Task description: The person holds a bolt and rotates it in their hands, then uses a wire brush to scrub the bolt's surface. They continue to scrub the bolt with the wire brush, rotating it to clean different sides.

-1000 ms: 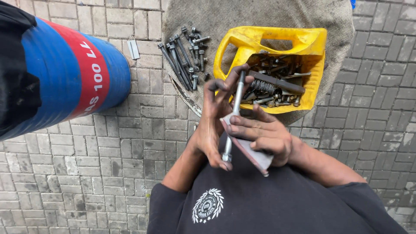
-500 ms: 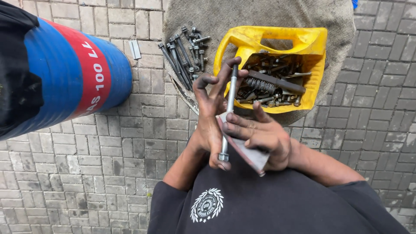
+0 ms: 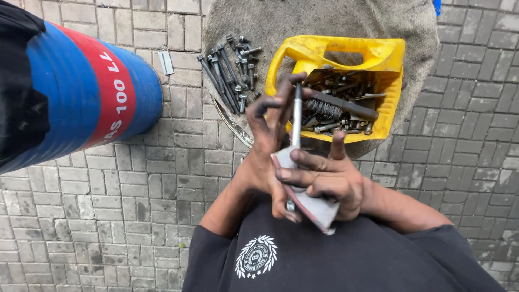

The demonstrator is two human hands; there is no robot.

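My left hand (image 3: 266, 146) holds a long steel bolt (image 3: 296, 116) upright between fingertip and thumb, its head low near my chest. My right hand (image 3: 324, 178) presses a folded sheet of sandpaper (image 3: 313, 205) around the lower shank of the bolt. Both hands are dark with grime. Just beyond them stands a cut-open yellow plastic jug (image 3: 392, 59) filled with several rusty bolts and nuts and a wire brush.
A row of several cleaned long bolts (image 3: 230, 70) lies on a burlap sack (image 3: 259, 21) left of the jug. A blue drum with a red band (image 3: 81, 92) stands at the left on grey brick paving (image 3: 135, 205).
The bolt and both hands shifted slightly; my right hand with the sandpaper slid up along the shank and my index finger lifted.
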